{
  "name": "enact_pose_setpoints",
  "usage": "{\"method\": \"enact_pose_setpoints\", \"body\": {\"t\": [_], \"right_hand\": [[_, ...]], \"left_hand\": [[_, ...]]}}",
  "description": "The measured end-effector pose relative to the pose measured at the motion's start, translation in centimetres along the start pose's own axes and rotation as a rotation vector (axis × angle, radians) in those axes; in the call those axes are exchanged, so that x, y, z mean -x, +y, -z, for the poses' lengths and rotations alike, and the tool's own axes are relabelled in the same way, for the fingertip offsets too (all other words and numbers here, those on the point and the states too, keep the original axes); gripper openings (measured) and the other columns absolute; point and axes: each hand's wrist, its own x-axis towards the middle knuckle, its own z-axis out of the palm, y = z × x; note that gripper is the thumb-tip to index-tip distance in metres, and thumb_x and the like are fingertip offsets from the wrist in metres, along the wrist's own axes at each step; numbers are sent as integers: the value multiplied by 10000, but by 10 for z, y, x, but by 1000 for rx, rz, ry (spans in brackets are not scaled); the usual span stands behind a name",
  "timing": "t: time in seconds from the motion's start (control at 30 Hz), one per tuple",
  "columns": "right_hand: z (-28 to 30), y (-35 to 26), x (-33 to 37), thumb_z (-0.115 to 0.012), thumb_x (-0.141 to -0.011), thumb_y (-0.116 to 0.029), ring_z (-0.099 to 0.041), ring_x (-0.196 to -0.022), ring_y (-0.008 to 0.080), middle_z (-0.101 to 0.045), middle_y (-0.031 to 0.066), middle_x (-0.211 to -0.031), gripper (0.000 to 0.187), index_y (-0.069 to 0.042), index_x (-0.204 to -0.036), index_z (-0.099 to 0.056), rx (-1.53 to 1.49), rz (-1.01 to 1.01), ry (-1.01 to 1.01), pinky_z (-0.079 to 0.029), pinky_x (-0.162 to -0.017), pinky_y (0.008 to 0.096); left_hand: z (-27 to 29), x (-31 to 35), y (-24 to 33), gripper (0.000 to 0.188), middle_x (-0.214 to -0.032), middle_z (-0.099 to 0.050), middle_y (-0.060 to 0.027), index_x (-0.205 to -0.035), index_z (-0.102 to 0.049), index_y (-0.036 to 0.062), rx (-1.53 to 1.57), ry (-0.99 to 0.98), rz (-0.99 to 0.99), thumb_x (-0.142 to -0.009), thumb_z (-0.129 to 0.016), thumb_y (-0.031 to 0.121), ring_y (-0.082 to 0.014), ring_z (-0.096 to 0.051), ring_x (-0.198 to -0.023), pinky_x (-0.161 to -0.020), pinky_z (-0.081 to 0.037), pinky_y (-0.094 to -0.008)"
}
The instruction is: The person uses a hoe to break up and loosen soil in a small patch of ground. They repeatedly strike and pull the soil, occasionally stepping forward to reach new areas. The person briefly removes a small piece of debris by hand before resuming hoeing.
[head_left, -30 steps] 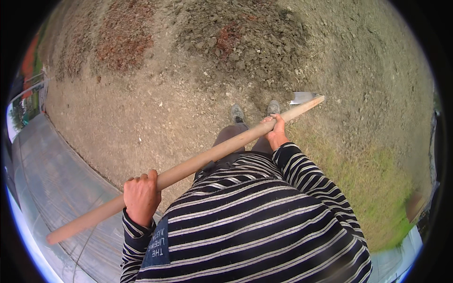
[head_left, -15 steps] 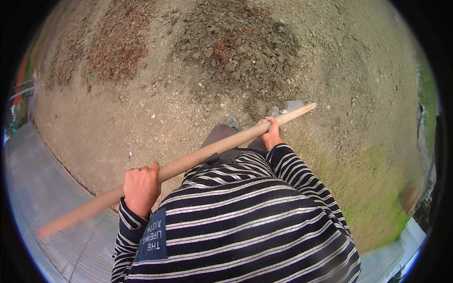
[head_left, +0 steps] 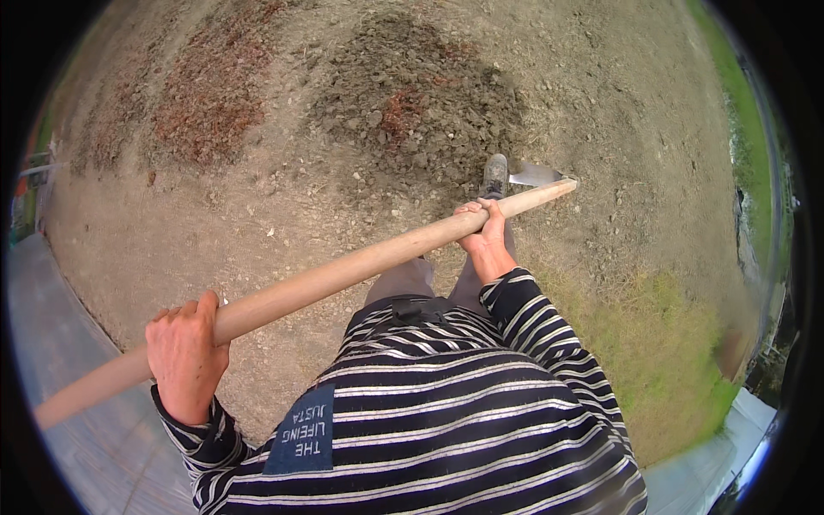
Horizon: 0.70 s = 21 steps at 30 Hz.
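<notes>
A hoe with a long pale wooden handle point(head_left: 352, 270) lies slantwise across the front of my body, its far end raised to the right. My left hand point(head_left: 187, 348) is wrapped round the handle's lower left part. Farther along, close to the head, my right hand point(head_left: 487, 236) grips the same handle. The hoe's metal blade point(head_left: 536, 175) juts left from the handle's end, beside my right boot point(head_left: 494, 174). Just ahead of the blade and boot spreads a mound of dark, broken soil point(head_left: 455, 129) with a reddish patch in it.
A second mound, reddish brown point(head_left: 210, 120), lies at the far left. Grass point(head_left: 644, 360) grows at my right side. Grey plastic sheeting point(head_left: 60, 343) covers the ground at the left edge, and more pale sheeting point(head_left: 704, 455) shows at the lower right. Bare stony soil point(head_left: 609, 129) extends to the right.
My left hand has moved outward to the left with the handle, and my right hand has shifted slightly left and forward. My right boot has stepped forward toward the dark mound.
</notes>
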Motion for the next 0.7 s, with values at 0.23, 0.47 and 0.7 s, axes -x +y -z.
{"method": "enact_pose_setpoints", "body": {"t": [0.23, 0.47, 0.7], "right_hand": [[-13, 10, -25, -551, -688, -109, -421, -525, 135, -411, -4, -545, 164, -99, -620, -402, 283, 12, -1, -423, -598, 303], [-13, -18, 14, -581, -759, -130, -489, -592, 185, -458, 50, -656, 143, -72, -819, -466, 792, 324, 233, -479, -603, 359], [49, -13, 17, -632, -733, -113, -507, -626, 177, -488, 52, -709, 206, -69, -859, -475, 826, 374, 101, -481, -600, 353]], "left_hand": [[-137, 37, 6, 157, -623, -580, -134, -726, -534, 82, 332, -70, 195, -605, -629, 117, -321, -577, -597, -560, -435, -407], [-261, 86, 83, 182, -719, -619, -128, -780, -569, 109, 821, -436, 163, -630, -630, 193, -332, -597, -663, -605, -465, -416], [-324, 151, 91, 301, -827, -632, -131, -889, -588, 142, 800, -969, 271, -602, -654, 210, -329, -603, -798, -706, -481, -418]]}}
